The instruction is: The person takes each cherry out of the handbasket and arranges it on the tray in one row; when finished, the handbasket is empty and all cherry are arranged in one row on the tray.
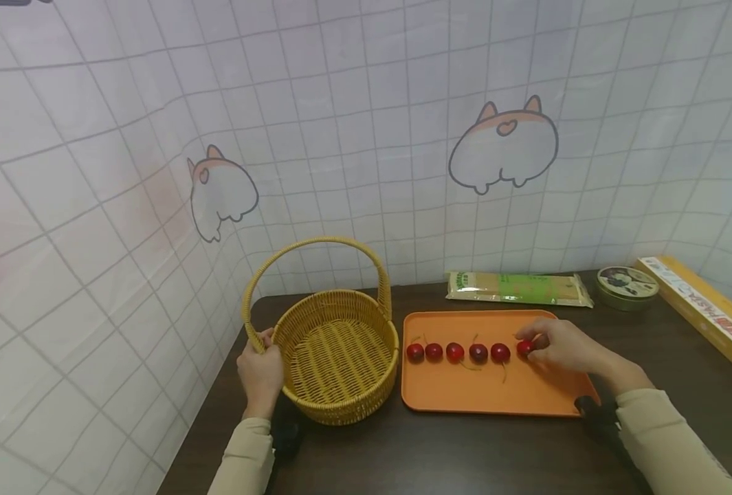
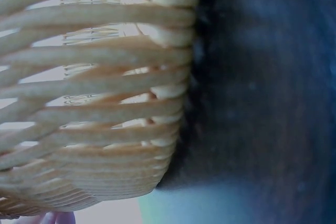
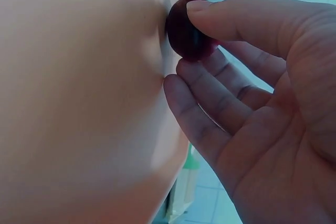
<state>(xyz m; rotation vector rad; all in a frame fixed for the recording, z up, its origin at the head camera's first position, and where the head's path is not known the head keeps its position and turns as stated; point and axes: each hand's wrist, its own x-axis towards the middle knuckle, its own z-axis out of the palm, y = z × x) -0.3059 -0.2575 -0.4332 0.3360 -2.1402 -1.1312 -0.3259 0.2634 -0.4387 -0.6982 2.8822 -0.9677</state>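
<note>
Right hand (image 1: 566, 347): thumb and fingers pinch the end cherry (image 1: 524, 348) at the near end of a row on the orange tray (image 1: 495, 399); cherry rests on the tray surface. Five more cherries (image 1: 455, 353) run from the fingertips toward the basket. Left hand (image 1: 259, 371): fingers curled on the rim of the wicker basket (image 1: 335, 357), beside the handle base.
</note>
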